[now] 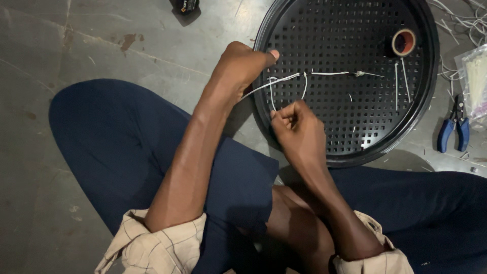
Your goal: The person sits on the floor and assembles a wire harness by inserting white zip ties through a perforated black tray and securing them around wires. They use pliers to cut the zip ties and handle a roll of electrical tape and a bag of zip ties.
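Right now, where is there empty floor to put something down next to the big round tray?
Bare grey floor lies left of the round black tray, above the person's knee. The tray's lower middle is mostly bare too. It is crowded right of the tray: blue-handled pliers, a bag of white ties and loose white offcuts.

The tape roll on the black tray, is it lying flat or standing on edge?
Lying flat: the tape roll shows its round hole facing up on the tray.

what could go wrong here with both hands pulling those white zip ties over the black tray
The left hand and right hand pinch thin white zip ties at the perforated black tray; a slip could jerk the fingers against its rim. A tie's loose end might snag in the holes near the tape roll.
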